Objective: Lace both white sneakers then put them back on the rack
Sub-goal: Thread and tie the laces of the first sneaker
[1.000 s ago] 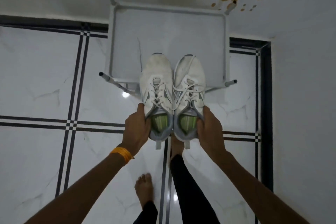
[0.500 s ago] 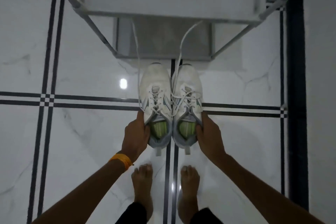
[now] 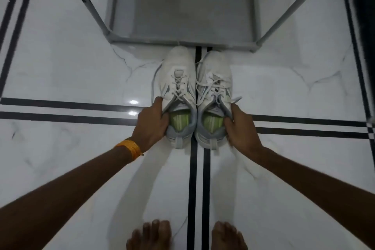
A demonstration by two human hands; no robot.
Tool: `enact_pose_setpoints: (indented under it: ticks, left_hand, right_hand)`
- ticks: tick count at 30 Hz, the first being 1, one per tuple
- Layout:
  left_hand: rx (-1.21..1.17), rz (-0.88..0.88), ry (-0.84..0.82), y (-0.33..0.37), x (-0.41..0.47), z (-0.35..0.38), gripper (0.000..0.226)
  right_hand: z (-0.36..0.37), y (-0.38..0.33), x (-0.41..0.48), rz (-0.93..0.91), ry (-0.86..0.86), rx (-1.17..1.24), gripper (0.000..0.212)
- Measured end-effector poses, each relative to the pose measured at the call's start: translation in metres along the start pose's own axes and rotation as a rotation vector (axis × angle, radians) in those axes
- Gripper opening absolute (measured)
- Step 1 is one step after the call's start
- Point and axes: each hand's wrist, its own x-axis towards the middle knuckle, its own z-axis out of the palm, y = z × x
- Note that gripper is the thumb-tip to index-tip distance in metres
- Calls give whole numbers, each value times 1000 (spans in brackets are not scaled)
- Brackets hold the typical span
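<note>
Two white sneakers with green insoles sit side by side on the tiled floor, toes pointing at the rack. My left hand grips the collar of the left sneaker. My right hand grips the collar of the right sneaker. Both sneakers are laced, and the right one's laces lie loose across its tongue. The grey metal rack stands just beyond the toes, its lowest shelf bare.
White marble floor tiles with black double lines surround the shoes. My bare feet stand at the bottom edge. A dark border strip runs along the right wall. An orange band circles my left wrist.
The pair has come down from the level of the rack's top shelf to the floor in front of its lowest shelf. My head has dropped closer; both hands keep their grip.
</note>
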Motion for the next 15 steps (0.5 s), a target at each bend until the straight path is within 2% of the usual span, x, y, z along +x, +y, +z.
enact_pose_setpoints:
  ticks: [3,5,7,9,11,12,14,15]
  left_hand:
    - [4,25,-26,-7,5,4,27]
    - [28,24,-100,-9,5,-1,25]
    - [99,-5,-160,-7,7,-12,41]
    - [209,-13,-126,-3,7,-26,67]
    - [259,30,30,1,10,-37,71]
    - [224,66,97,4,11,-40,62]
    - [102,147,110,12,12,-40,37]
    - [67,188,71,16,12,-38,30]
  right_hand:
    - [1,8,3,-6,-31,-48,6]
    - [-7,5,6,-13,-81,-199,16]
    - [-22,-8,9,6,-88,-476,37]
    - [-42,-27,9,-21,56,-635,46]
    - [-54,-47,6,-147,222,-543,34]
    - [-53,-56,5,-227,252,-420,25]
    - [-37,-69,5,-321,153,-186,20]
    - [-27,-72,7,-306,56,-90,22]
